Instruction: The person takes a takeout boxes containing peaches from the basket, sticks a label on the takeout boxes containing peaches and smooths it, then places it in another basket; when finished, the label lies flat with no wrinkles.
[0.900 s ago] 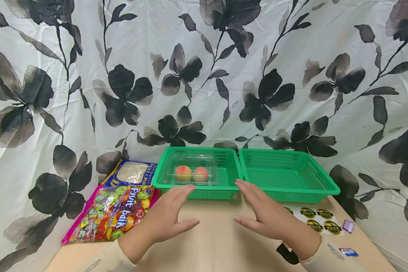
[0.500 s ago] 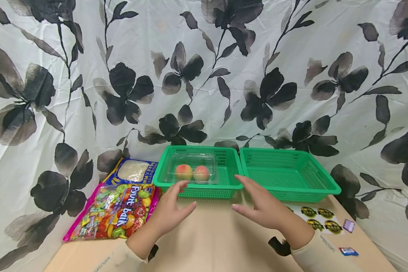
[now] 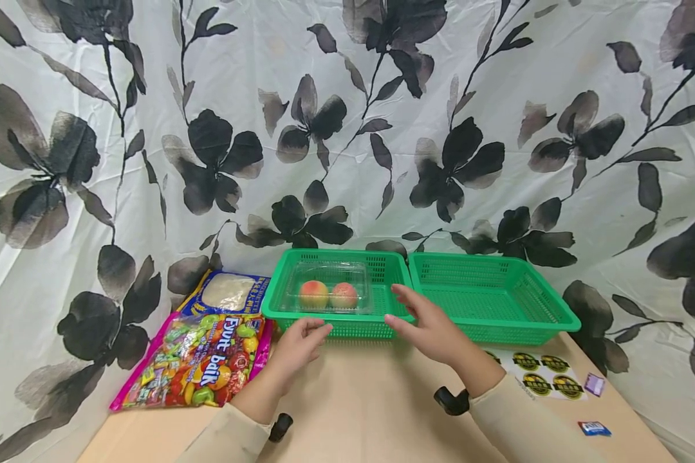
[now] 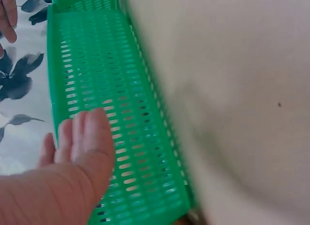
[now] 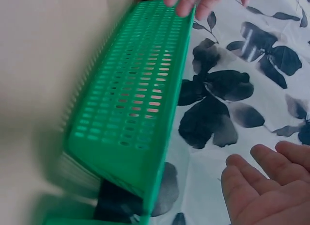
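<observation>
In the head view, a clear plastic box (image 3: 356, 273) with two peach-like fruits (image 3: 313, 294) inside lies in the left green basket (image 3: 394, 329). My left hand (image 3: 298, 347) is in front of that basket's near left side, fingers loosely bent and holding nothing. At its near right corner, my right hand (image 3: 425, 323) hovers with fingers spread, holding nothing. The left wrist view has the left hand (image 4: 80, 167) before the basket's perforated wall (image 4: 121, 89). Seen from the right wrist, the right hand (image 5: 271, 186) is beside the basket (image 5: 131, 79), fingers extended.
A second green basket (image 3: 481, 302) adjoins on the right. Left of the baskets lie a candy bag (image 3: 199, 360) and a blue pasta packet (image 3: 228, 292). Stickers (image 3: 537, 373), a purple wrapper (image 3: 594, 384) and a blue-red wrapper (image 3: 594, 428) lie at the table's (image 3: 353, 405) right.
My right hand has moved left and slightly up toward the basket's corner. The left hand's fingers have bent more, and its wrist has shifted right. The baskets and fruit box have not moved.
</observation>
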{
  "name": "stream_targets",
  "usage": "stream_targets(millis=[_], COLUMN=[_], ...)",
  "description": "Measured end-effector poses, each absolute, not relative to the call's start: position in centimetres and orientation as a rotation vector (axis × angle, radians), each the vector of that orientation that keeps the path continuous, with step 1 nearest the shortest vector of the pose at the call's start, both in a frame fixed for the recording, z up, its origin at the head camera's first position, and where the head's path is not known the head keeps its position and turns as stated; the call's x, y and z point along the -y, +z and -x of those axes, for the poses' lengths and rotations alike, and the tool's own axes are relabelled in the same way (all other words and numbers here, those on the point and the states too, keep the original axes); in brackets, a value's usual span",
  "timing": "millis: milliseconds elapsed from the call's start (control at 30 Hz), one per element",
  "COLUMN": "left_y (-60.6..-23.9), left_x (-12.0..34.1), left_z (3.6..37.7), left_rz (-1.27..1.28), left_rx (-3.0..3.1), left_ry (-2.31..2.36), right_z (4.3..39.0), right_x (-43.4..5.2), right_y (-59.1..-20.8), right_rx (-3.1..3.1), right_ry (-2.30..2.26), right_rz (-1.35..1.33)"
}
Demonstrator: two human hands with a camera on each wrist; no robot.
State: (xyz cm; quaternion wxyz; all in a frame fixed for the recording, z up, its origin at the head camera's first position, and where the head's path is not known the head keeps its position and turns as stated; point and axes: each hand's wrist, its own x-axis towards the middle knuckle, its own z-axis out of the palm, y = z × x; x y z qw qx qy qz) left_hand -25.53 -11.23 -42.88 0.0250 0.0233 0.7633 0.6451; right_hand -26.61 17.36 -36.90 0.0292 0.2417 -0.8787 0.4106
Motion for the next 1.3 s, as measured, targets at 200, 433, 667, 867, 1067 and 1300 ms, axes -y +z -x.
stream_targets(millis=[200, 433, 667, 867, 1067, 1300], left_y=[-43.9, -44.8, -45.1, -45.2, -45.6, -45.9], left_x=[11.1, 11.0, 10.7, 10.7, 11.0, 11.0], left_z=[26.5, 27.9, 28.6, 28.9, 29.3, 29.9], left_rz=[0.13, 0.316, 0.416, 0.462, 0.496, 0.495], left_rx=[-2.16, -1.85, -1.7, -1.671, -1.695, -1.7], left_ry=[2.12, 2.378, 2.582, 2.674, 2.706, 2.733], right_z=[29.3, 31.8, 34.0, 35.7, 37.2, 38.5], right_x=[-16.8, -16.4, -15.6, -14.5, -13.3, -12.5], right_y=[-37.1, -37.2, -37.1, -36.9, -36.9, -37.0], right_rx=[2.723, 2.753, 2.739, 2.757, 2.841, 2.817], right_ry=[1.416, 1.527, 1.722, 1.865, 1.906, 2.033], right_rz=[-0.632, -0.47, -0.295, -0.178, -0.115, 0.023])
